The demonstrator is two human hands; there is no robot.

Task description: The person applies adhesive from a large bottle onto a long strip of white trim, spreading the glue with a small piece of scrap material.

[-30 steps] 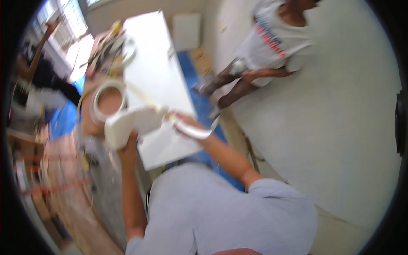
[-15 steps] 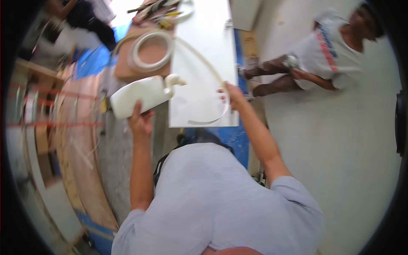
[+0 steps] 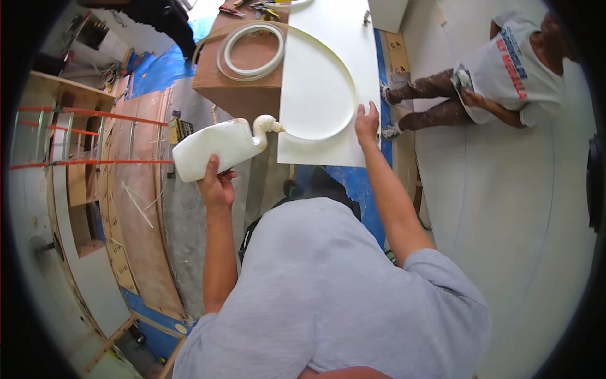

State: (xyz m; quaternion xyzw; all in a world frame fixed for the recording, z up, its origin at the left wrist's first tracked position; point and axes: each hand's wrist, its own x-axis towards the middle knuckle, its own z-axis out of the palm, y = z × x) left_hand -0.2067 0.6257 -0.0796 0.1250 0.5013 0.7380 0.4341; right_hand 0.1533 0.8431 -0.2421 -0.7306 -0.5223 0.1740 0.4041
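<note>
White bottle [image 3: 214, 146], tilted on its side w/ curved nozzle [image 3: 264, 128] pointing R, is held above the gray floor [image 3: 189, 224], L of a long white board [image 3: 309, 82]. L hand [image 3: 218, 182] grips its underside, thumb up the near face, fingers wrapped below. R hand [image 3: 367, 125] is at the board's R edge, beside a pale strip [image 3: 351, 82] that arcs over the board; can't tell if fingers are pinching it or just next to it. Strip's near end lies by the nozzle tip; contact unclear. White coil [image 3: 252, 74] sits atop a brown box [image 3: 237, 88], hand tools [image 3: 268, 12] beyond. Co-worker [image 3: 524, 69] in printed white tee stands at R; orange-railed ladder [image 3: 120, 117] at far L.
</note>
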